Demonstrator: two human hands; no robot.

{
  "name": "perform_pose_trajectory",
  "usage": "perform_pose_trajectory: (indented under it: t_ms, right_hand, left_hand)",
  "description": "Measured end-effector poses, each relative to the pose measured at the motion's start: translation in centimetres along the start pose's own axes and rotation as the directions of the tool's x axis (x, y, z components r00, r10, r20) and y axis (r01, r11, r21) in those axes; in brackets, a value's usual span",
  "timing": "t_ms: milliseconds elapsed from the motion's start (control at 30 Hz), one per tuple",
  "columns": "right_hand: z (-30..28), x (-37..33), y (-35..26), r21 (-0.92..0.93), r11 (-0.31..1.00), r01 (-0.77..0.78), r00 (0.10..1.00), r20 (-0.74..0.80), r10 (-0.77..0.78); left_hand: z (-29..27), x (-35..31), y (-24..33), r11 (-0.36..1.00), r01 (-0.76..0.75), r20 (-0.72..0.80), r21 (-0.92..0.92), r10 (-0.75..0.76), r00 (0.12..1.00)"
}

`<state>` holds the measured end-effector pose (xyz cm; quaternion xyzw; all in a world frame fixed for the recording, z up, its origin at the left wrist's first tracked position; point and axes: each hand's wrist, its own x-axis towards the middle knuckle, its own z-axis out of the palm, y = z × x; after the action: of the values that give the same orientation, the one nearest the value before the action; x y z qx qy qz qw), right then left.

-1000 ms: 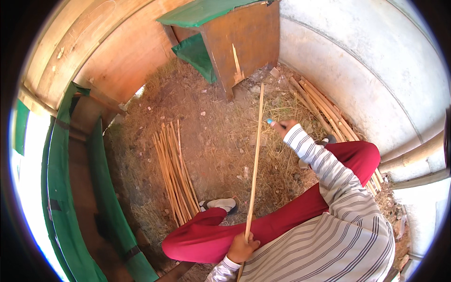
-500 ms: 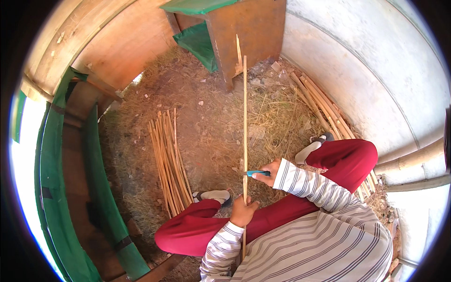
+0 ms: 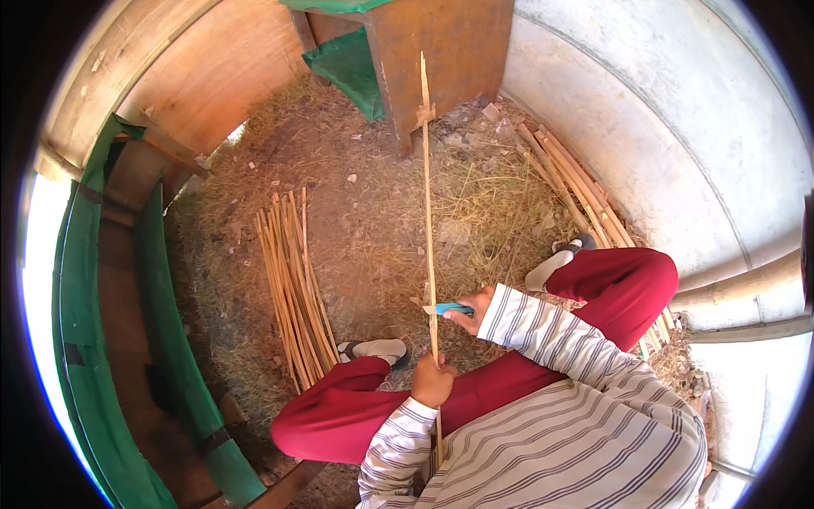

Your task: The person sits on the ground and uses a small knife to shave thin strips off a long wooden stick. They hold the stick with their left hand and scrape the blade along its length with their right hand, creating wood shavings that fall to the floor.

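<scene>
Gripping a long, slender stick in the left hand, with fingers closed around its near part. Running from the lap toward the far side, nearly straight, pale yellow-tan, thin along its whole length, with a slight lean to the left at the far end. Hard to tell exactly where it ends, being in line with a pale splintered mark on the brown cabinet. Holding a blue-handled knife in the right hand, with fingers wrapped about the handle and with the blade laid across the stick, just beyond the left hand. Lying on the ground to the left, a bundle of similar sticks; to the far right, beside the pale wall, more long strips.
</scene>
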<state>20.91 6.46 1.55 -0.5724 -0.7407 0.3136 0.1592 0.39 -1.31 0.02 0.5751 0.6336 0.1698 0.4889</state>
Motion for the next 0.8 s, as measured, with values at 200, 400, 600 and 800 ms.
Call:
perform_pose_trajectory:
  t_ms: [200, 400, 600, 800]
  right_hand:
    - [0.3, 0.9, 0.5, -0.012, 0.995, -0.099, 0.992, 0.072, 0.100]
    - [1.7, 0.9, 1.4, -0.087, 0.996, -0.001, 0.995, -0.104, -0.008]
    - [2.1, 0.6, 1.5, -0.115, 0.993, -0.019, 0.997, -0.076, 0.010]
    - [-1.9, 3.9, 3.9, -0.055, 0.859, -0.508, 0.861, -0.060, 0.506]
  left_hand:
    - [0.2, 0.6, -0.9, 0.999, -0.010, 0.036, -0.031, 0.011, 0.999]
    - [0.3, 0.9, -1.6, 0.999, -0.034, 0.060, -0.025, 0.035, 0.998]
    - [0.5, 1.1, -2.3, 0.997, -0.071, 0.044, -0.020, 0.072, 0.996]
    - [1.0, -1.7, -1.3, 0.998, -0.060, 0.146, -0.002, 0.059, 0.987]
